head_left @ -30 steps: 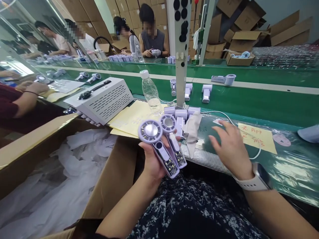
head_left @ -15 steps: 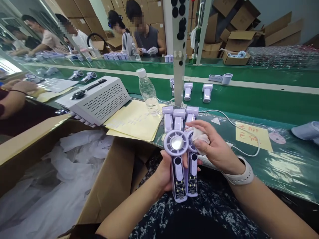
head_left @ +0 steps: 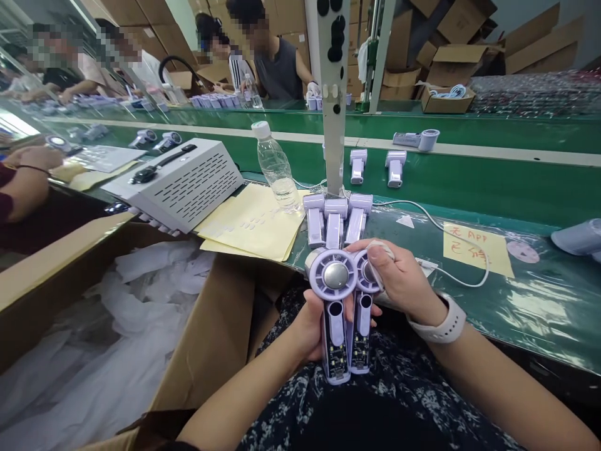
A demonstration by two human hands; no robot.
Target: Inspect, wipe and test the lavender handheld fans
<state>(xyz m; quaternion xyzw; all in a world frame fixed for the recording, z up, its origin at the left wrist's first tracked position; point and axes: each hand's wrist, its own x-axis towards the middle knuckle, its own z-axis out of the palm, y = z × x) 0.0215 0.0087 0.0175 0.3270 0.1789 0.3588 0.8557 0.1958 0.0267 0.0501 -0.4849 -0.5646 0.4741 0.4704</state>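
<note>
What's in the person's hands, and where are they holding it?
Left hand: two purple fans, by their upper handles. Right hand: a pale cloth, held under its thumb at the right-hand fan's round head.

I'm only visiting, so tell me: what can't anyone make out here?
Left hand, head view: fingers partly hidden behind the left fan and right fan.
Right fan's round face, head view: partly covered by the right hand and white cloth.
Lavender piece, head view: cut off by the right edge.
Yellow sheets, head view: marks too small to read.
</note>
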